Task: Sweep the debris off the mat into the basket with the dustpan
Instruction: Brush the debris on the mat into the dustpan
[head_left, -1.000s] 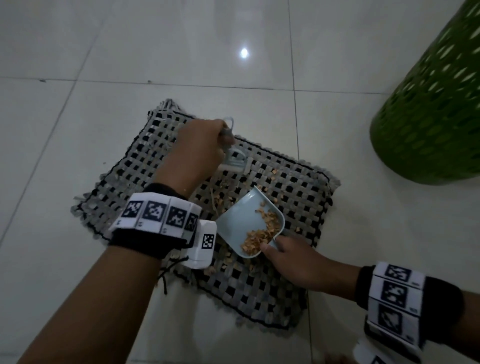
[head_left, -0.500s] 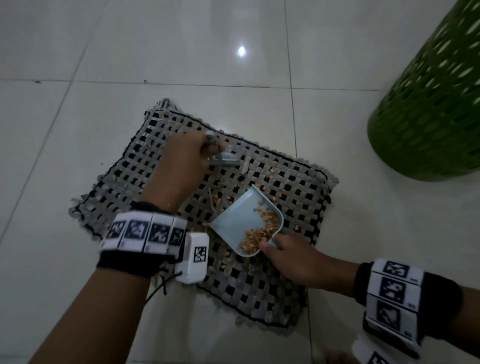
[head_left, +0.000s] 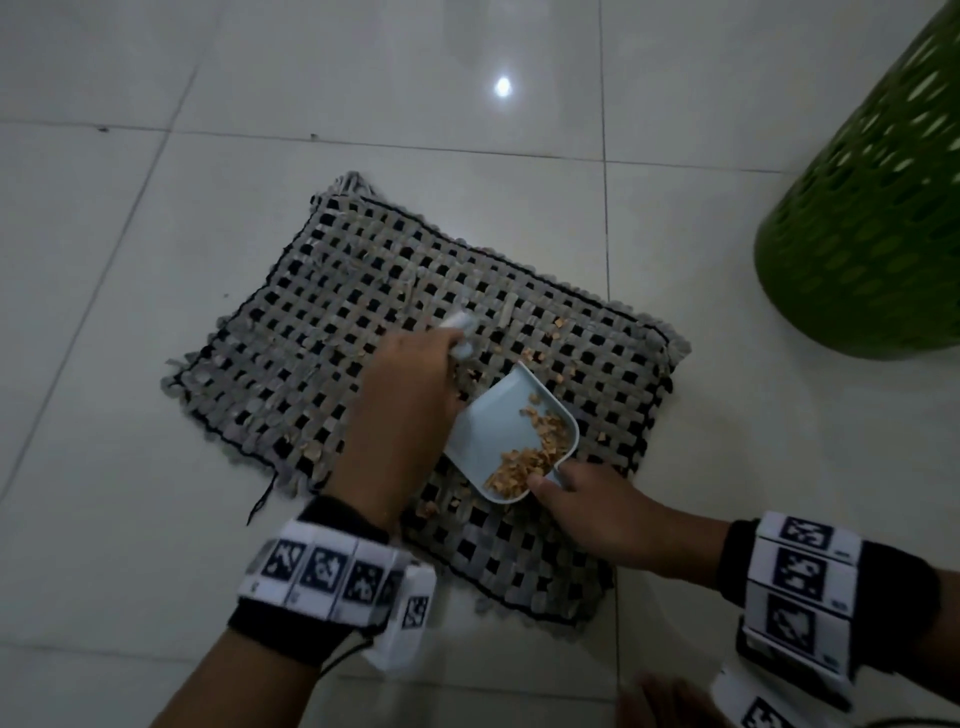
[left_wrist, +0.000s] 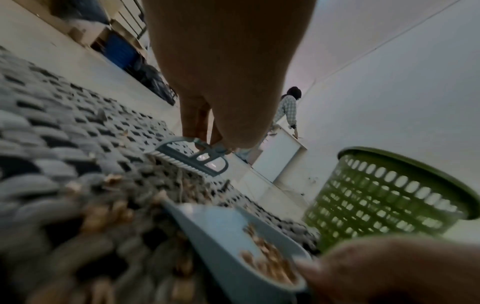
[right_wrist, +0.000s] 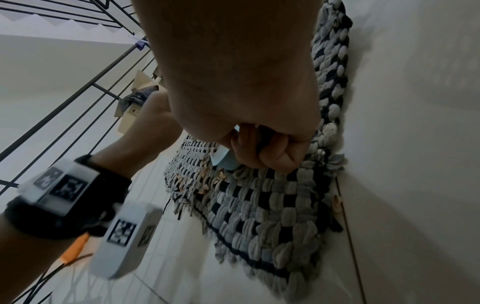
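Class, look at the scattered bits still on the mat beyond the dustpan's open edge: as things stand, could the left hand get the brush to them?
Probably yes. The left hand grips the brush, and nothing lies between it and the debris on the mat.

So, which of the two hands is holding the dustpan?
The right hand: it holds the dustpan with debris, while the left hand holds the small brush.

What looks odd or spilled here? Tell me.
Brown crumbs lie scattered on the woven mat beside the dustpan. One scrap lies on the bare floor beside the mat's edge.
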